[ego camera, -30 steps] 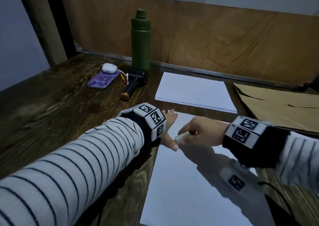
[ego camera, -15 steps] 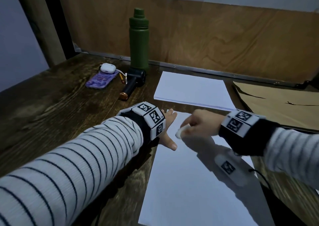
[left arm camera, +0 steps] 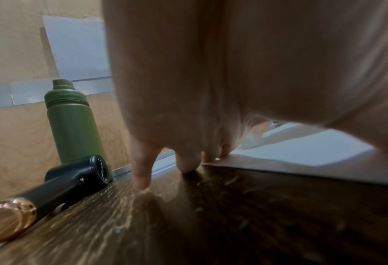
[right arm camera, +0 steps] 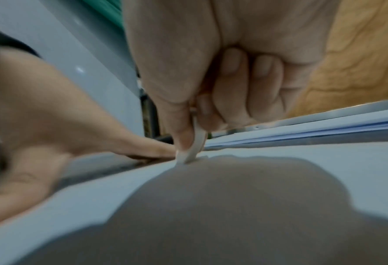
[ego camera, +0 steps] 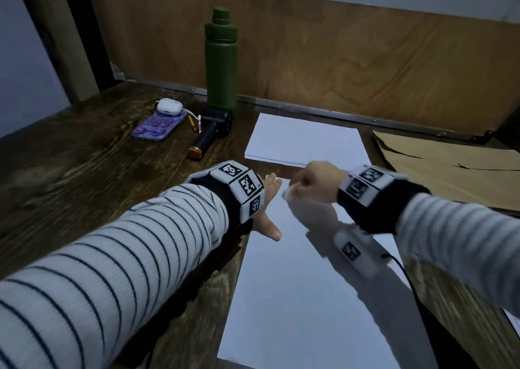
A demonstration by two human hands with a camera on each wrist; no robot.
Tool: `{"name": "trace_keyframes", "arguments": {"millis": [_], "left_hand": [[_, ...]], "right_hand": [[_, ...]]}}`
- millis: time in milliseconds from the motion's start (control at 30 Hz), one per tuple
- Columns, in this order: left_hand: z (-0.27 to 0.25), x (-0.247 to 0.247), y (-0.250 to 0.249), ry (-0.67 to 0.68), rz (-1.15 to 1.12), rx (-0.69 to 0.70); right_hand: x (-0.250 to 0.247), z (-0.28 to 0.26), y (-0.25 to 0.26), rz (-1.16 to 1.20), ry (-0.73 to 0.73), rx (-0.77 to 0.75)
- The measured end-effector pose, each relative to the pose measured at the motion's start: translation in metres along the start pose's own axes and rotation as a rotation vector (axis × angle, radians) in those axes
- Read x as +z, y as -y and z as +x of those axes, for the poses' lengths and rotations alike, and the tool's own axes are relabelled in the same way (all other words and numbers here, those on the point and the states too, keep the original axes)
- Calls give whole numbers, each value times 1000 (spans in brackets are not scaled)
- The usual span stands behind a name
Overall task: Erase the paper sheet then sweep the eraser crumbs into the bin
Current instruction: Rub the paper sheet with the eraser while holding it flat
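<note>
A white paper sheet (ego camera: 295, 298) lies on the dark wooden table (ego camera: 84, 171) in front of me. My left hand (ego camera: 270, 199) lies flat with straight fingers at the sheet's top left corner, some fingertips (left arm camera: 143, 179) on the wood beside it. My right hand (ego camera: 312, 181) pinches a small white eraser (ego camera: 288, 192) between thumb and fingers. In the right wrist view the eraser (right arm camera: 194, 148) touches the paper sheet (right arm camera: 279, 170) near its far edge, close to my left hand (right arm camera: 52, 139). Small crumbs (left arm camera: 234, 181) lie on the wood by the sheet's edge.
A stack of white paper (ego camera: 306, 140) lies beyond the sheet. A green bottle (ego camera: 221, 61), a black handheld device (ego camera: 211, 132), a phone (ego camera: 159, 126) and an earbud case (ego camera: 168, 107) stand at the back left. Brown paper (ego camera: 450, 166) lies at the right. No bin is in view.
My right hand with the eraser has moved away from me and slightly up the sheet, toward its far edge. My left hand has stayed pressed at the corner.
</note>
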State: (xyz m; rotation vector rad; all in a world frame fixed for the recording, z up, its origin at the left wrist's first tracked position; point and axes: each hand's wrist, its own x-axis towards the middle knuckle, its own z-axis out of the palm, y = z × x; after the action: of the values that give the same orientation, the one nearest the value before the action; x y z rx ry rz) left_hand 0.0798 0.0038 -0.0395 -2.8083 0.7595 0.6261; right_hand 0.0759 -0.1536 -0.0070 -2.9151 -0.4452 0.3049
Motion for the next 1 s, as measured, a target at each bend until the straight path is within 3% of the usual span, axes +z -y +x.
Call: {"name": "trace_keyframes", "arguments": {"millis": [67,133,267,333,500,567,700,767,1000], "left_hand": [[-1,-1,0,-2,0,3],[2,1,2,1,4,-2],[9,6,3,1,-11,-4],[9,7,3,-7,-6,-7],[4,3,2,-10,15,-6],[4,2,2,-7,2,-6],[6,6,3,-1,-34,-1],[5,5,2,0,-20,-2],[3,2,2,1,1,-9]], "right_hand": [[2,10,-1,-45,-57,51],[7,-2,-2,-43,-46,-35],[13,-52,-1,52,178,-233],[9,-52,-1,61,207,-198],[-4,1,-6,17,-22,70],[-2,4,-8,-47,-43,67],[5,-43,-6,57,176,-157],[4,-55,-5,98,256,-172],[-2,12,-1,25,-22,74]]}}
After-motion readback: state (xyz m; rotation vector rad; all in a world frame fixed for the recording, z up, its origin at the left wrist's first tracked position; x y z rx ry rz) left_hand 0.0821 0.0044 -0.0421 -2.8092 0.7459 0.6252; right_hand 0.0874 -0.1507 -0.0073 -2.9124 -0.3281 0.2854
